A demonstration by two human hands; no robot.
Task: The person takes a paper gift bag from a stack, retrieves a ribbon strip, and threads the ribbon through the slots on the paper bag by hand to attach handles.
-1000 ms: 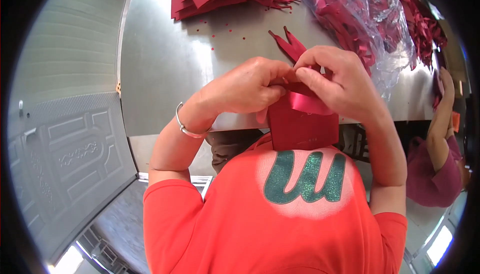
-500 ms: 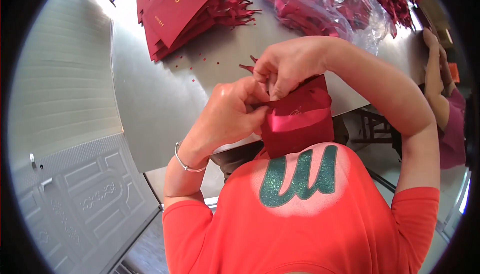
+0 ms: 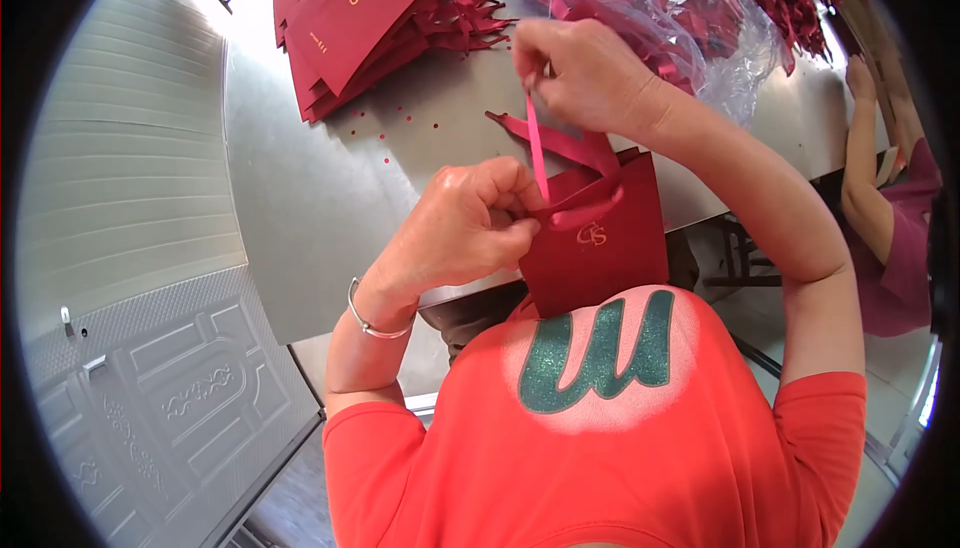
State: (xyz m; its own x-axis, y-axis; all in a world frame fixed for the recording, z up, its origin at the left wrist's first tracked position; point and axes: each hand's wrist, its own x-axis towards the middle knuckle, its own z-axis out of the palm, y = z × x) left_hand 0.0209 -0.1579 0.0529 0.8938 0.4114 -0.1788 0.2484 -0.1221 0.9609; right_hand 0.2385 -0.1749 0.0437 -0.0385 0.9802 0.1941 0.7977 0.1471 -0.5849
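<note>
One brushed-metal table spreads beyond and to both sides of the grip, its near edge passing behind the work; the person's one red T-shirt fills the space below the grip. One co-worker is well to the right of it, a bare forearm along the table's far side. Beyond the right hand lies one clear plastic sack over a heap of red ribbons, and beyond the left hand one stack of dark-red paper bags, several overlapping, too many hidden to count. One dark-red paper gift bag hangs just below and right of the left grip, against the chest. Of the two hands, the left hand is low, knuckles up, its thumb and index pinching the bag's top left edge; whether ribbon is caught too, I cannot tell. The right hand is raised above it, elbow bent outward, wrist arched, fingertips pinching one pink satin ribbon stretched down to the left fingers. One silver bangle circles the left wrist, and about seven tiny red paper dots lie scattered beyond the left grip.
</note>
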